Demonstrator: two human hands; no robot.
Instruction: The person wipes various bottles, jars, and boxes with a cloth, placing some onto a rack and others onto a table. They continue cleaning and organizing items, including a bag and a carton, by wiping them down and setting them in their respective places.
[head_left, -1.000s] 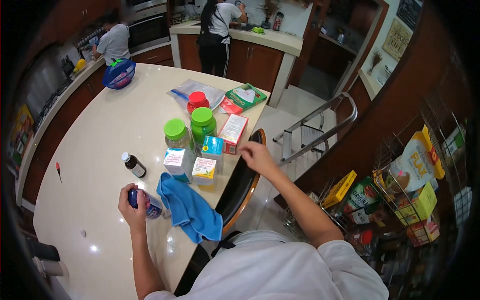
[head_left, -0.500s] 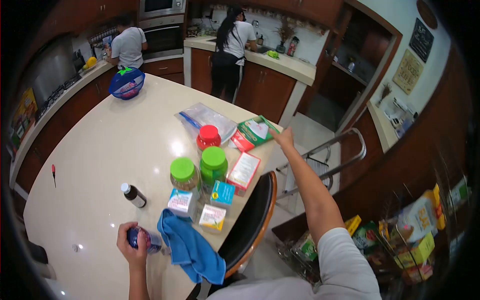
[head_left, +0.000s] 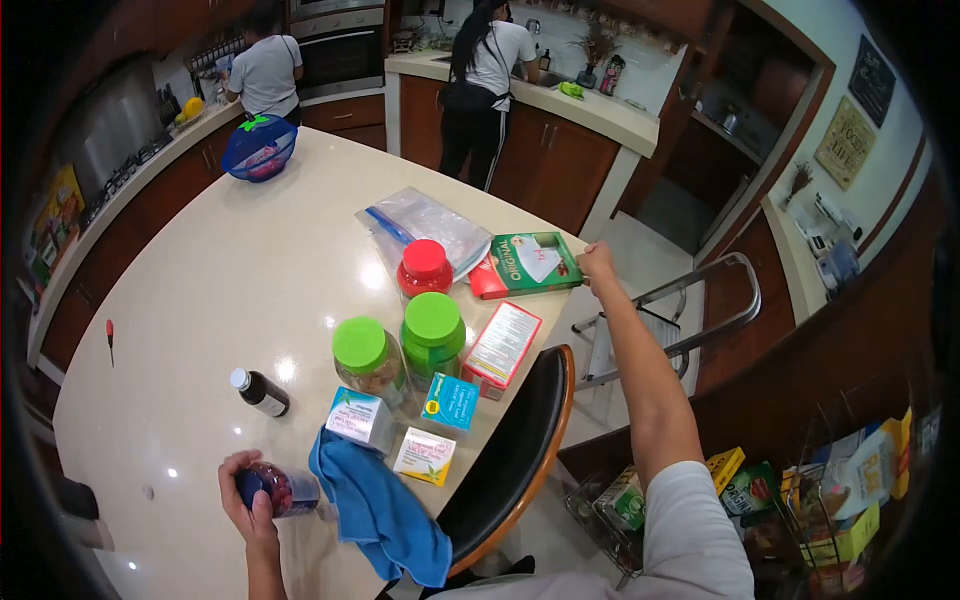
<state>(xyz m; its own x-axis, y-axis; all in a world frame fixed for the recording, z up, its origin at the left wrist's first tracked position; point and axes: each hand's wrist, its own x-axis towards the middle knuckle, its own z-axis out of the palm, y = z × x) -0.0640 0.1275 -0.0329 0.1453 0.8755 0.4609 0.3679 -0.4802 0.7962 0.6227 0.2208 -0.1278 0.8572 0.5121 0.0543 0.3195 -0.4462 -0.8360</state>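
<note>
The left hand (head_left: 247,497) is wrapped around a small dark-blue bottle (head_left: 280,490) that lies on its side on the pale surface (head_left: 230,270), fingers closed over its near end. Just to the right of that hand lies a crumpled blue cloth (head_left: 380,510), touching or almost touching the bottle. Beyond the hand stands a small brown bottle with a white cap (head_left: 260,392), a little apart from it. Further right of the cloth sit three small boxes: a pale teal one (head_left: 358,418), a blue one (head_left: 450,402) and a white-and-yellow one (head_left: 424,456).

The right hand (head_left: 597,264) is stretched far out, well apart from the left, and its fingers are clamped on the right-hand edge of a green and red box marked "ORIGINAL" (head_left: 527,263), which lies flat near the edge of the surface. To the left of this hand, past the box, a red-lidded jar (head_left: 424,268) stands beside a clear zip bag with a blue seal (head_left: 425,222). Nearer the body from the hand, a flat red-and-white box (head_left: 502,344) lies next to two green-lidded jars (head_left: 400,350) standing upright side by side.

Below the right arm a dark chair back with a wooden rim (head_left: 510,470) stands against the surface, and a metal step stool (head_left: 680,320) is on the floor beyond it. Two other people stand at the far counters, backs turned.
</note>
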